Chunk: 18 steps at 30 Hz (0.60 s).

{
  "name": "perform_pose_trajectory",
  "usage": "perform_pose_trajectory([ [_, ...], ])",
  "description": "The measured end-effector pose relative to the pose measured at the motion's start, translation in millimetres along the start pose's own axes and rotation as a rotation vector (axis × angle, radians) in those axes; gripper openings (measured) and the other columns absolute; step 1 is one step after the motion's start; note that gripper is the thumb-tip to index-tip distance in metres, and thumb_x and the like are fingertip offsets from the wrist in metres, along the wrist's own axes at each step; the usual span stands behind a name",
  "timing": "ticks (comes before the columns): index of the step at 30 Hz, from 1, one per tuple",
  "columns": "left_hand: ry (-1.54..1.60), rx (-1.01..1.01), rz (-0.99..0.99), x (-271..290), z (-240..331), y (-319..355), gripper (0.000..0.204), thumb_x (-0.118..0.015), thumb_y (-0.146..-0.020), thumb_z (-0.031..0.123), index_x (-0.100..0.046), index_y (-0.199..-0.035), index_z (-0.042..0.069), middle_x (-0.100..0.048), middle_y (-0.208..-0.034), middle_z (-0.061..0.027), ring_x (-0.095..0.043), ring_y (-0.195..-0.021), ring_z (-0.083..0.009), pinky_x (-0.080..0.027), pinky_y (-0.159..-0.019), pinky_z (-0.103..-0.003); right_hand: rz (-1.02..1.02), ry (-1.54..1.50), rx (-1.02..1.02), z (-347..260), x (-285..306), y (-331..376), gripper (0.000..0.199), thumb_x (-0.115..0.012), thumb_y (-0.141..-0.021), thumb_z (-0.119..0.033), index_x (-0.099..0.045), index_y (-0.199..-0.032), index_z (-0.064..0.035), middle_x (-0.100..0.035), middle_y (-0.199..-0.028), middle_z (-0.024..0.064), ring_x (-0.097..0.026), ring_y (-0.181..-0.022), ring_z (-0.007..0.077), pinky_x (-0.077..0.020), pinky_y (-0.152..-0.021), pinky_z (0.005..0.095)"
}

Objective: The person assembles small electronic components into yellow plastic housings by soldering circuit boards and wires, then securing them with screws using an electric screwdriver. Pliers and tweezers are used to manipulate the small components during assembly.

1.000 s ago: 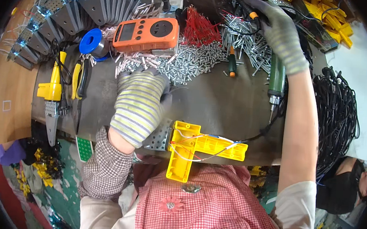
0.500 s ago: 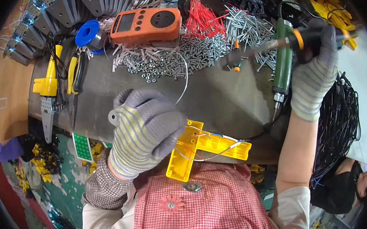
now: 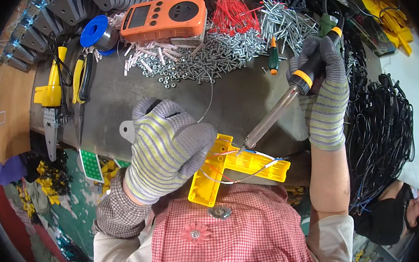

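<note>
The right hand (image 3: 323, 90), in a striped grey glove, had its fingers wrapped tight around the black-and-orange handle of a soldering iron (image 3: 291, 95). The iron's long axis ran on a slant, handle up and to the right, metal shaft down and to the left, with its tip pointing down at the yellow plastic part (image 3: 238, 170). The tip touched the part near where thin red and white wires (image 3: 247, 156) crossed it.

The yellow part was T-shaped and lay at the near edge of the dark workbench (image 3: 231, 98), just in front of the person's checked shirt. Its long bar ran left to right, and a shorter leg hung down over the bench edge.

The left hand (image 3: 168, 150), gloved the same, was curled over the left end of the part, fingers bent and pressing on it; how firmly it gripped I could not tell.

Between the part and the heap of screws (image 3: 210, 57) farther back, a bare strip of bench lay open. An orange meter (image 3: 163, 18) sat behind the screws.
</note>
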<state>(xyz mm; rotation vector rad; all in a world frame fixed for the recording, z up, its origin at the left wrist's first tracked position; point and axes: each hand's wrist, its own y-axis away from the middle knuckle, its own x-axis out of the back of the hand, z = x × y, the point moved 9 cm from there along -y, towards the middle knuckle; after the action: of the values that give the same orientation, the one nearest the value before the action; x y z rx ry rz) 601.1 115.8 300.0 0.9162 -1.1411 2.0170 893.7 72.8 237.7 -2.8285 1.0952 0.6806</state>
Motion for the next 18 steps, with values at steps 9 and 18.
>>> perform_pose_trajectory([
  [9,0.022,-0.031,-0.057,-2,3,0,0.021,-0.081,-0.083,0.023,-0.075,-0.101,0.018,-0.065,-0.091,-0.0009,-0.062,-0.088,-0.0277,-0.044,-0.093,-0.052,0.009,0.001,0.004,-1,-6,5,0.039,-0.075,-0.103,-0.030,-0.071,-0.132,-0.0044,-0.074,-0.120,0.0096,-0.074,-0.109,0.0175,-0.0614,-0.098,0.0342],
  [18,0.026,0.050,-0.002,17,1,9,0.021,-0.084,-0.078,0.019,-0.074,-0.097,0.017,-0.066,-0.092,-0.0013,-0.062,-0.088,-0.0282,-0.042,-0.097,-0.051,-0.068,-0.140,0.006,-22,-12,8,0.025,-0.070,-0.106,-0.030,-0.066,-0.114,-0.0068,-0.071,-0.101,0.0046,-0.070,-0.082,0.0176,-0.0617,-0.071,0.0344],
])
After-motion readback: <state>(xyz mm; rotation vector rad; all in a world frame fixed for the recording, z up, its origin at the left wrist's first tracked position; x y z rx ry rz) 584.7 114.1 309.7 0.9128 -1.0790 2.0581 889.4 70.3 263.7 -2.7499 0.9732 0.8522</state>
